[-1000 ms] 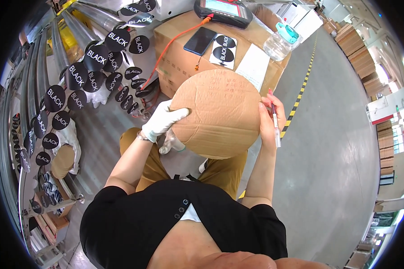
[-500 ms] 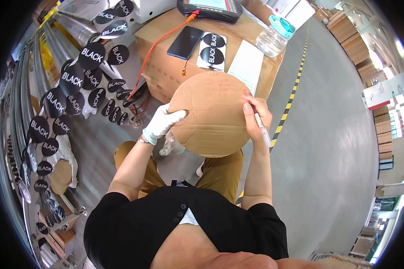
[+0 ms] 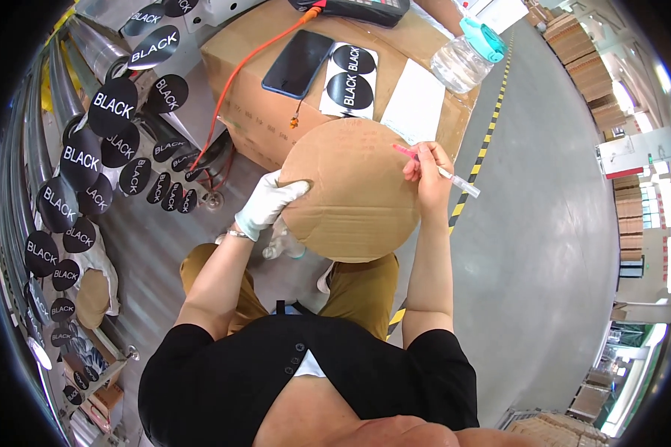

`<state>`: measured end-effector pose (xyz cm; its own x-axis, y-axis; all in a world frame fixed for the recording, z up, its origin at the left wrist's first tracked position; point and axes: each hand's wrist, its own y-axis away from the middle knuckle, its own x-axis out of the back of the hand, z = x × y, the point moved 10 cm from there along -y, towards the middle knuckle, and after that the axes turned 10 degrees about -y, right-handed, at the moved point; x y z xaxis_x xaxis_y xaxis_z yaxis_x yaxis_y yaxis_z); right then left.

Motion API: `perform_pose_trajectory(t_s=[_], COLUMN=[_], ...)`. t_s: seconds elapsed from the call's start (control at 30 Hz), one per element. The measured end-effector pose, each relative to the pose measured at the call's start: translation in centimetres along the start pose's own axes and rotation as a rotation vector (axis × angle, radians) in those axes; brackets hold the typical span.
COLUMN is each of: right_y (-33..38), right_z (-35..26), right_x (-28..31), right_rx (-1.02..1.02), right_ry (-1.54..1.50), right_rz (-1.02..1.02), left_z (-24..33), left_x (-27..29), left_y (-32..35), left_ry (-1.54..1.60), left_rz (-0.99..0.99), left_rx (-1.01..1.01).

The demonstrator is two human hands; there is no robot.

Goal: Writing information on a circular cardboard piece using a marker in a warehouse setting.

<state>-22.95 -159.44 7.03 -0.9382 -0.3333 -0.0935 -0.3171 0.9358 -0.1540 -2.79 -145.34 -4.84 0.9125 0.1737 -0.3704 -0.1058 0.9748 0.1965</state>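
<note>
A round cardboard disc (image 3: 347,197) is held up in front of my body, over my lap. My left hand (image 3: 267,203), in a white glove, grips its left edge with the thumb lying on top. At the upper right edge, my bare right hand (image 3: 431,173) pinches a slim clear pen (image 3: 464,185) with a red end. That red end points to the disc's upper right face; I cannot tell if it touches. Faint reddish marks show near the top of the disc.
Ahead stands a cardboard box (image 3: 231,48) carrying a phone (image 3: 297,64), a label sheet (image 3: 349,79), a paper (image 3: 416,100), a water bottle (image 3: 464,61) and a handheld device (image 3: 380,10) with an orange cable (image 3: 240,68). Rollers and strips of round black labels (image 3: 80,158) fill the left.
My right hand has shifted the pen so its red end now faces the disc and its clear end points right. The left hand keeps its hold. The view has shifted slightly.
</note>
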Motion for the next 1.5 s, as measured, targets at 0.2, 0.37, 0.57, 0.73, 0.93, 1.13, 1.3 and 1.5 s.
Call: perform_pose_trajectory(t_s=[0.2,0.37,0.57,0.73,0.93,1.13,1.3,1.5], right_y=[-0.5,-0.8,1.1,4.0,8.0,12.0,15.3,18.5], right_z=[0.0,0.7,-1.0,-4.0,-7.2,-7.9,-8.8,-9.1], right_x=[-0.1,1.4,3.2,3.1,2.0,-1.9,-4.7,-10.2], right_rx=[-0.01,-0.011,0.089,0.185,0.226,0.202,0.222,0.251], right_ry=[0.02,-0.025,-0.189,-0.416,-0.535,-0.469,-0.207,-0.164], right_rz=[0.0,0.086,0.21,0.159,0.058,-0.098,-0.245,-0.499], left_z=[-0.4,-0.7,0.5,2.3,4.9,8.2,9.1,7.9], left_x=[0.2,0.5,0.4,0.9,1.4,2.0,2.4,1.8], left_y=[-0.5,-0.5,0.8,4.1,10.4,20.6,29.0,38.6], left_ry=[-0.005,-0.018,-0.024,0.0,-0.059,-0.124,-0.202,-0.197], left_rz=[0.022,0.031,0.038,0.065,0.119,0.235,0.379,0.622], left_rx=[0.014,0.011,-0.003,-0.072,-0.146,-0.212,-0.327,-0.407])
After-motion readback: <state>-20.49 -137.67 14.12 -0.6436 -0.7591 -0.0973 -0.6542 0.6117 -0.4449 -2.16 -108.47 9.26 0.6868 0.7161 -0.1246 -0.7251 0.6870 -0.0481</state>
